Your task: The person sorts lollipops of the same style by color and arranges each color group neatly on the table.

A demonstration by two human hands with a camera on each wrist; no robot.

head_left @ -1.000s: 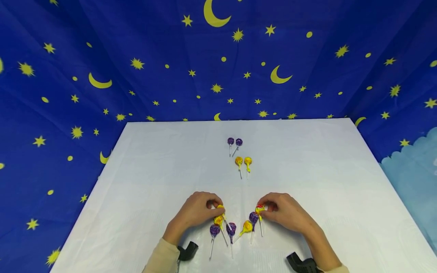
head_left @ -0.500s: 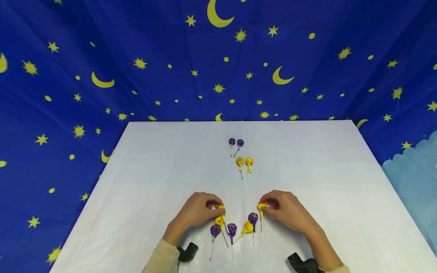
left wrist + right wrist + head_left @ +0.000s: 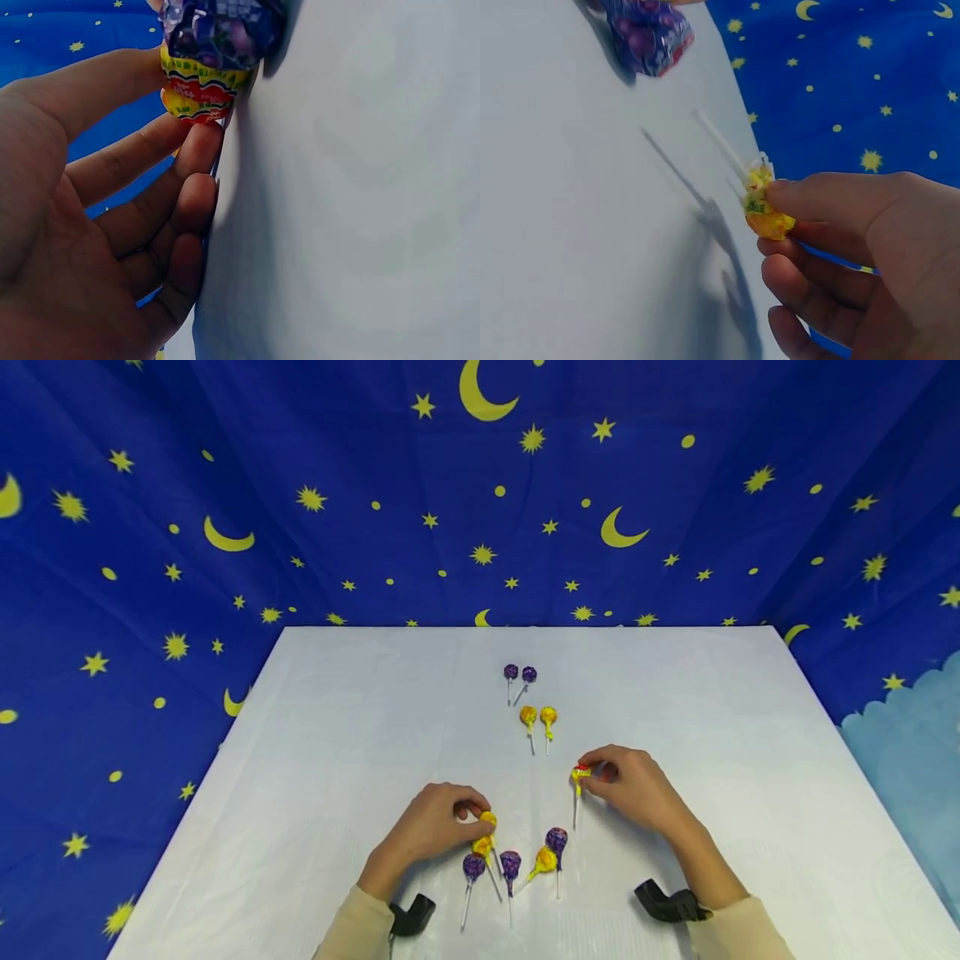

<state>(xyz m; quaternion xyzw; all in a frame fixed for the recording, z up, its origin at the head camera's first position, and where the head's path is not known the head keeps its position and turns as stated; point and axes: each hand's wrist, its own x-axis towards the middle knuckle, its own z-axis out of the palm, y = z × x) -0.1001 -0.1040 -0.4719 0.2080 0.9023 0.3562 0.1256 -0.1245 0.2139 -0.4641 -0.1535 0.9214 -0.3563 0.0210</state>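
My right hand (image 3: pixel 637 789) pinches a yellow lollipop (image 3: pixel 579 773) by its wrapped head, the stick pointing toward me. In the right wrist view, that lollipop (image 3: pixel 769 217) is off the white surface, its shadow apart from it. My left hand (image 3: pixel 438 818) stays low at the near group, thumb and forefinger on another yellow lollipop (image 3: pixel 489 819). Close by lie a second yellow lollipop (image 3: pixel 482 845) and two purple lollipops (image 3: pixel 473 866). To the right, a yellow lollipop (image 3: pixel 545 860) touches a purple lollipop (image 3: pixel 557 839). The left wrist view has a purple head (image 3: pixel 225 34) partly covering yellow wrappers (image 3: pixel 199 86).
Farther back on the white table (image 3: pixel 360 710) lie a pair of yellow lollipops (image 3: pixel 528 716) and, behind them, a pair of purple lollipops (image 3: pixel 511 672). A blue cloth (image 3: pixel 337 460) with moons and stars hangs around the table. Black wrist mounts (image 3: pixel 667 903) sit under both forearms.
My right hand has carried its yellow lollipop forward, away from the purple one beside it, toward the far pairs. My left hand has hardly moved.
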